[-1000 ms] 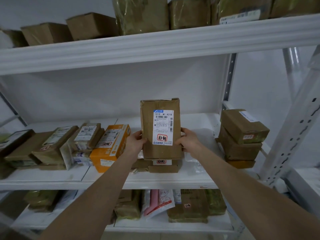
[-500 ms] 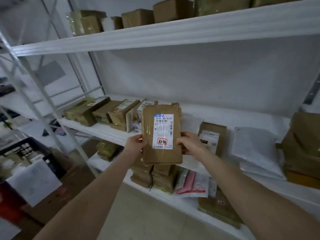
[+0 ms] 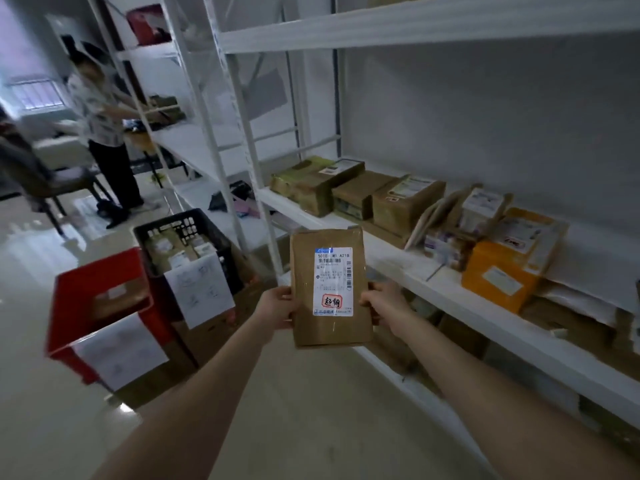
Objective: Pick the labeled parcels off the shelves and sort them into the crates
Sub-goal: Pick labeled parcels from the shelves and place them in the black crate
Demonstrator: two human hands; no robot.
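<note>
Parcel: a flat brown parcel [image 3: 329,327], wrapped in clear tape, is held upright in the air between the two hands, its printed side toward the holder
Label: a white label [image 3: 333,271] with a barcode, the line "501E M1 A21B" and a red stamp near its lower end; the small print is too fine to read
Left hand: the left hand [image 3: 277,310] grips the parcel's left edge, thumb on the front
Right hand: the right hand [image 3: 381,306] grips the right edge; its fingers go behind the parcel, out of sight
Crates: left of the hands and lower, a black crate [image 3: 187,223] with parcels inside and a red crate [image 3: 86,282]; a white sheet hangs on each, the writing blurred
Shelf: right of the hands, a white shelf [image 3: 433,282] carries brown parcels and an orange parcel [image 3: 498,271]
Room: a pale shiny floor [image 3: 311,410] lies below the hands; far beyond the left hand another person [image 3: 104,133] stands at a further rack
Hard to see: the lower shelf under the right forearm is dark
</note>
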